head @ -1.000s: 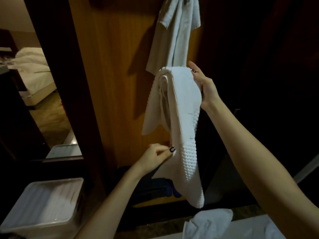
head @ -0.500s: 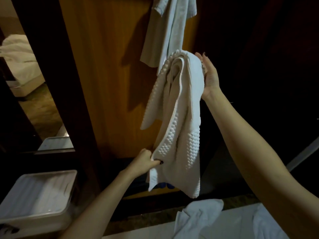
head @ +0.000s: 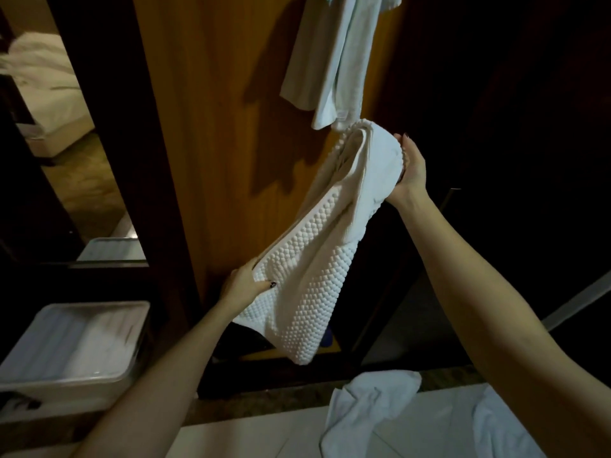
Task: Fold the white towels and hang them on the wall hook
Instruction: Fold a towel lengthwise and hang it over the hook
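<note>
**Textured towel held slanting between two hands below the hanging one**

The left thumb (head: pixel 268 285), dark-nailed, lies on the front of the bobbled white towel (head: pixel 317 259). The other fingers of the left hand (head: pixel 243 285) are hidden behind the cloth, so the grip reads as a pinch at the towel's lower left edge. The fingertips (head: pixel 401 140) of the right hand (head: pixel 411 170) curl over the towel's bunched upper end, the palm against its right side. How the thumb lies there cannot be told.

Between the two grips the towel runs on a slant, high at the right hand and low at the left. It is doubled lengthwise, with a smooth inner fold showing near the top and the raised bobble pattern across the lower half. Its bottom corner droops free below the left hand.

Just above the right hand's end of it, a second white towel (head: pixel 334 61) hangs down the orange-brown wood panel (head: pixel 215 127), its lower hem near the held towel's top fold. Its upper end runs out of the frame. The shadows of the cloth fall on the panel to the left.

Both bare forearms reach up from the bottom corners. Below them a crumpled white cloth (head: pixel 367 408) lies on a pale counter (head: pixel 264 434). At lower left sits a white rectangular tray (head: pixel 76 342). At the far left, a bed with white linen (head: pixel 43 77) shows dimly between dark frames.
</note>
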Demonstrator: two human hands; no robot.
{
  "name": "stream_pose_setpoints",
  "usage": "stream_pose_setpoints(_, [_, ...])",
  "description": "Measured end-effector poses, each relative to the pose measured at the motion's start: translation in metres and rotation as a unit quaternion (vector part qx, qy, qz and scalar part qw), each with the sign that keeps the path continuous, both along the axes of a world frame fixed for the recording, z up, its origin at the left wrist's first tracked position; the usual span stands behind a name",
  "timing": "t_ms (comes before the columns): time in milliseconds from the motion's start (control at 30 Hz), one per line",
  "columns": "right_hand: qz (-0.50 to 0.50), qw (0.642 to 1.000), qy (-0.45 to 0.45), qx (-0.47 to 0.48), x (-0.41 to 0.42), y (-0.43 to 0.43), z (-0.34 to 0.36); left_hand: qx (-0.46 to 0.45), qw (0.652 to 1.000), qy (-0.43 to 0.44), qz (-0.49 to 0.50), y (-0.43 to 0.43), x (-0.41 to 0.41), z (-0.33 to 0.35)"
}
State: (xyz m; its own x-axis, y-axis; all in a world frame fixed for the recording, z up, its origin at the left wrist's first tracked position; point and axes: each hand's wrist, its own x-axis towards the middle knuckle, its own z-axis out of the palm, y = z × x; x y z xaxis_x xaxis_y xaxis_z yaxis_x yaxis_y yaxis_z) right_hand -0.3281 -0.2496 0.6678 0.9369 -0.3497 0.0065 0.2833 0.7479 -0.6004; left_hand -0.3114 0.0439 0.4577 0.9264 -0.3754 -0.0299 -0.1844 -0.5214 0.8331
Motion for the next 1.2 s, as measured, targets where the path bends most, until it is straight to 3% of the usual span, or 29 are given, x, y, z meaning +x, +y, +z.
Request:
stream_pose_setpoints(67, [-0.013, 1.000, 0.008, 0.002, 0.000, -0.005, -0.003, 0.073, 0.994, -0.083, 0.002, 0.008, 0.002, 0.000])
stream_pose_setpoints(167, [-0.042, 0.999, 0.009, 0.021, 0.001, -0.011, -0.003, 0.183, 0.956, -0.225, -0.031, 0.021, 0.003, -0.004])
stream_pose_setpoints(267, [-0.064, 0.997, -0.001, 0.033, 0.002, -0.015, -0.001, 0.171, 0.939, -0.286, -0.090, 0.031, -0.004, -0.006])
stream_pose_setpoints(333, [-0.072, 0.997, -0.012, 0.032, 0.003, -0.016, 0.001, 0.178, 0.903, -0.373, -0.114, 0.034, -0.013, -0.005])
stream_pose_setpoints(467, [-0.084, 0.996, 0.011, -0.022, 0.003, -0.012, 0.003, 0.191, 0.867, -0.441, -0.128, 0.035, -0.021, -0.002])
stream_pose_setpoints(600, [-0.086, 0.992, 0.042, -0.082, -0.001, -0.012, 0.002, 0.203, 0.872, -0.417, -0.158, 0.044, -0.021, -0.006])
stream_pose_setpoints(767, [-0.109, 0.975, 0.034, -0.190, -0.002, -0.008, 0.002, 0.282, 0.899, -0.305, -0.138, 0.043, -0.015, -0.009])
stream_pose_setpoints(867, [-0.132, 0.958, 0.059, -0.248, 0.000, -0.008, 0.004, 0.234, 0.942, -0.194, -0.140, 0.037, -0.021, -0.012])
stream_pose_setpoints(933, [-0.158, 0.948, 0.075, -0.265, 0.000, -0.008, 0.007, 0.197, 0.965, -0.148, -0.090, 0.033, -0.022, -0.011])
stream_pose_setpoints(1067, [-0.203, 0.937, 0.077, -0.274, 0.003, 0.002, 0.010, 0.169, 0.981, -0.095, -0.024, 0.012, -0.021, -0.004])
stream_pose_setpoints(1200, [-0.217, 0.942, 0.055, -0.249, 0.005, 0.011, 0.016, 0.029, 0.995, 0.091, -0.036, -0.012, -0.033, -0.002])
